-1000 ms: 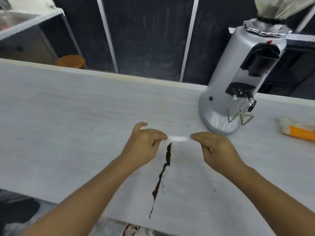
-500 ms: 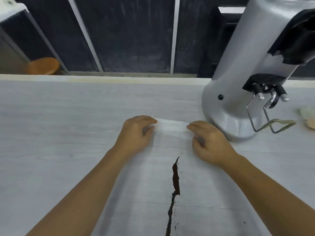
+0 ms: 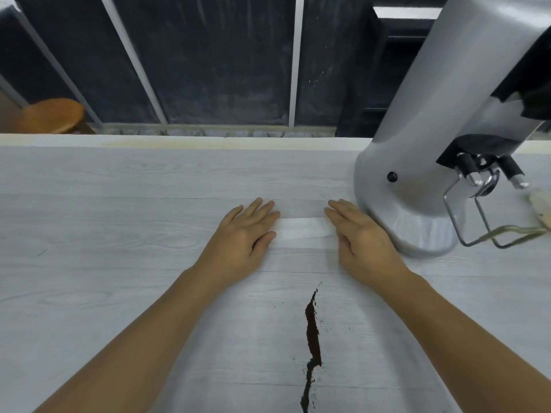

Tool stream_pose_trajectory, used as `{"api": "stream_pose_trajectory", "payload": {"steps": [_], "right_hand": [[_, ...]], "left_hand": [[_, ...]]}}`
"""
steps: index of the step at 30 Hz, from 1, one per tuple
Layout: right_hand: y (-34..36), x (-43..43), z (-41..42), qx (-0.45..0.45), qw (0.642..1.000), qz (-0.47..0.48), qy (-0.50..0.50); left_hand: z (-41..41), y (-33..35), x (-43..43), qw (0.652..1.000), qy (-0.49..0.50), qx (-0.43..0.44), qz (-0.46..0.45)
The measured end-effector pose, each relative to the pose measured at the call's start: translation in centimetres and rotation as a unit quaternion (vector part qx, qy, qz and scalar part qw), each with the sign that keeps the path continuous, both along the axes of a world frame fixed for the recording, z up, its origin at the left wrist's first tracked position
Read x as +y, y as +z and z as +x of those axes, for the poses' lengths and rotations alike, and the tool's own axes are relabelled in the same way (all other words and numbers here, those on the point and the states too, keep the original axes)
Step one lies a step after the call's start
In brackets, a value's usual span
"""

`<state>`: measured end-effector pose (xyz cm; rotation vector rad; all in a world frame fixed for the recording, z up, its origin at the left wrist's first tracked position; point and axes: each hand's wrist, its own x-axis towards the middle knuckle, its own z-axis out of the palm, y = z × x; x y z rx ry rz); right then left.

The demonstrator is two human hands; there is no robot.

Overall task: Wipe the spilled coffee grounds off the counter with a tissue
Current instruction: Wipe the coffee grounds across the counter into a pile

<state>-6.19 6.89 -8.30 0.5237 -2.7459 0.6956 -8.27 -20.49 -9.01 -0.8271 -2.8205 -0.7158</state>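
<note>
A folded white tissue [image 3: 304,234] lies flat on the pale wood-grain counter [image 3: 104,234]. My left hand [image 3: 244,236] presses on its left end with straight fingers. My right hand [image 3: 360,236] lies flat on its right end, fingers straight. A thin dark line of coffee grounds [image 3: 312,338] runs from just below the tissue toward the near edge, between my forearms, apart from the tissue.
A silver coffee grinder [image 3: 423,162] stands right beside my right hand, its wire fork [image 3: 483,231] sticking out to the right. A pale object [image 3: 541,207] shows at the right edge. An orange stool [image 3: 53,114] sits beyond the counter's far edge.
Both hands went from pinching the tissue's ends in the air to laying it on the counter. The fingers have straightened and now lie flat on it. The view moved closer.
</note>
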Motion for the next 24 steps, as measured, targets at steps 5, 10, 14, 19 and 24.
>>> {"api": "stream_pose_trajectory", "payload": {"steps": [5,10,14,19,24], "right_hand": [[-0.3,0.5,1.3,-0.078,0.986,0.128,0.076],[0.6,0.7,1.8,-0.115,0.971,0.194,0.075],[0.5,1.0,2.0,-0.122,0.965,0.218,0.078],[0.3,1.7,1.8,-0.121,0.965,0.212,0.098],[0.5,1.6,3.6,-0.117,0.963,0.227,0.083]], "left_hand": [[0.3,-0.6,0.2,0.998,-0.048,-0.013,-0.047],[1.1,-0.3,0.6,0.996,-0.022,-0.011,-0.088],[2.5,-0.1,1.4,0.984,0.013,-0.024,-0.174],[2.9,0.1,1.1,0.982,0.003,-0.028,-0.186],[4.2,0.4,0.7,0.98,-0.01,-0.028,-0.195]]}}
